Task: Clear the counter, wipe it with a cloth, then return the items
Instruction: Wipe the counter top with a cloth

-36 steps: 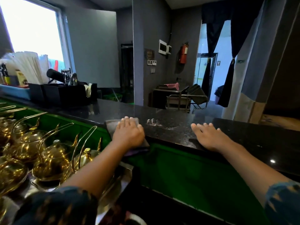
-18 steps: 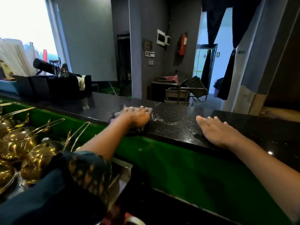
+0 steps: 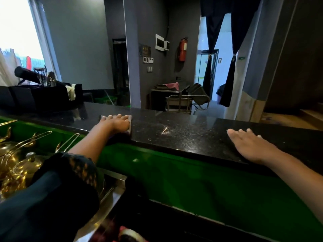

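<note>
My left hand (image 3: 114, 124) lies flat on a grey cloth (image 3: 129, 125), pressing it onto the black speckled counter (image 3: 183, 137); only the cloth's right edge and a far corner show past the fingers. My right hand (image 3: 250, 145) rests palm down on the counter to the right, fingers spread, holding nothing. A pale smear (image 3: 165, 131) marks the stone between the hands. Black organiser boxes (image 3: 38, 97) with utensils and napkins stand on the counter's far left.
Several brass teapots (image 3: 15, 165) with wire handles sit on a steel tray (image 3: 111, 191) below the counter at left. The counter's front face is green (image 3: 192, 180). Beyond it are a pillar, a metal trolley (image 3: 185, 102) and a curtained doorway.
My left hand has slid the cloth away from me across the counter, toward its far edge. The right hand stays flat in place. The view has shifted right.
</note>
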